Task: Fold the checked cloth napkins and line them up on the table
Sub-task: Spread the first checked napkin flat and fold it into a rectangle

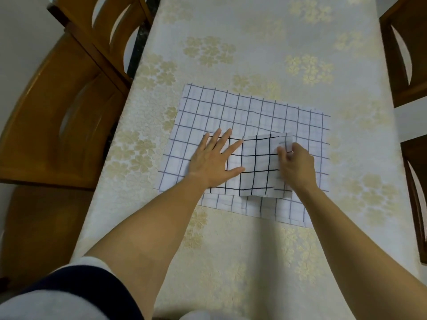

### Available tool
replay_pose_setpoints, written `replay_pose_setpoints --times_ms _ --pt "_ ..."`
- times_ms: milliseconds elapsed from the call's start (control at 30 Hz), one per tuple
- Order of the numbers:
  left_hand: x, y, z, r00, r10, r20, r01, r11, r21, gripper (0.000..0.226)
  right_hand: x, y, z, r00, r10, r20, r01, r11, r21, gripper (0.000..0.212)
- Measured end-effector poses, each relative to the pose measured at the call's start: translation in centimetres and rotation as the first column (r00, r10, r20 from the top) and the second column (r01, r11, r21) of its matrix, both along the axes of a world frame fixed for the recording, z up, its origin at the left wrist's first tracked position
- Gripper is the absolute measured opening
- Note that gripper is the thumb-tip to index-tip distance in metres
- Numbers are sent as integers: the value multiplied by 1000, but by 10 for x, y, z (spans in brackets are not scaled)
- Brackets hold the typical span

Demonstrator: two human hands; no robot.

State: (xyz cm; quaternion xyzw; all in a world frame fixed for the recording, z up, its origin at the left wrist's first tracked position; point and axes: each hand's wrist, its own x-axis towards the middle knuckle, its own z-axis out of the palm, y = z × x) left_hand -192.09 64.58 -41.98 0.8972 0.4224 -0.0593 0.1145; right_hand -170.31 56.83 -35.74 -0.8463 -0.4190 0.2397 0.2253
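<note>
A folded white napkin with bold black checks (256,167) lies on top of a larger white napkin with thin blue-grey checks (242,116), which is spread flat on the table. My left hand (215,158) presses flat on the folded napkin's left part, fingers straight and spread. My right hand (297,166) pinches the folded napkin's right edge near its far corner, and that edge is lifted and turned over a little.
The table (231,42) wears a cream cloth with a pale gold flower pattern. Wooden chairs stand at the left (69,93) and at the right (406,54) edges of the table.
</note>
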Motion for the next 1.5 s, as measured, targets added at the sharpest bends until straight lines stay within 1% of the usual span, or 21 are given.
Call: replay_pose_setpoints --times_ms 100,200,267,333,433,500,567,600,633,667,700,733,800,833,900,967,1067,1167,1300,1433,1500 --pt "1 -1 0 1000 3 13 -3 1000 8 86 -3 -8 -3 1000 -18 -25 19 1000 20 36" --pt "2 -1 -2 1000 2 8 -2 1000 10 87 1 -12 -5 986 -85 -142 82 996 -30 47" --pt "1 -1 -2 1000 1 3 -1 1000 6 92 1 -17 -5 972 -109 -208 99 993 -56 40" --pt "1 0 -2 1000 -5 -12 5 1000 1 96 2 -22 -9 975 -107 -196 97 994 -56 36" --pt "1 -1 -2 1000 -10 -29 11 1000 10 102 5 -28 -17 991 -110 -77 103 991 -89 31" --pt "1 0 -2 1000 -9 -28 10 1000 9 103 7 -28 -20 982 -150 116 160 983 -86 22" --pt "2 -1 -3 1000 -4 -21 5 1000 12 106 -3 -26 -20 920 -169 352 178 984 6 41" --pt "2 -1 -3 1000 -2 -19 2 1000 17 107 -14 -23 -20 909 -127 398 98 991 91 47" --pt "3 -1 -3 1000 3 -19 -3 1000 21 109 -30 -17 -17 914 -19 404 -46 988 149 50" --pt "3 -1 -2 1000 6 -22 -6 1000 24 110 -46 -10 -17 909 141 391 -217 963 157 51" --pt "3 -1 -3 999 8 -33 -7 1000 30 107 -62 -3 -22 876 313 367 -377 918 119 53" --pt "3 -2 -4 999 6 -53 -3 999 47 101 -73 4 -28 839 443 317 -482 875 54 55" --pt "5 -4 -6 998 6 -68 0 997 81 88 -82 16 -40 823 542 168 -542 839 -51 61" --pt "5 -4 -6 998 15 -54 -10 997 81 86 -81 19 -47 818 555 149 -549 832 -85 65" --pt "4 -3 -6 1000 17 -26 -16 998 53 91 -75 20 -57 795 569 209 -552 822 -139 74" --pt "4 -1 -5 1000 16 -4 -16 1000 16 103 -63 18 -60 799 554 235 -518 832 -200 80" --pt "5 -2 -2 999 28 -14 -28 999 15 115 -37 13 -61 810 511 286 -443 855 -270 73" --pt "5 -3 0 999 30 -37 -29 999 20 119 -9 8 -60 827 470 308 -376 870 -319 69" --pt "3 -2 -1 999 21 -31 -20 999 30 115 4 5 -58 841 445 307 -340 877 -340 68" --pt "3 -3 -2 998 60 18 -61 997 43 100 -5 15 -45 807 471 357 -288 841 -458 68" --pt "3 -5 -4 997 64 36 -66 996 55 94 -18 19 -38 805 427 411 -254 875 -412 65"
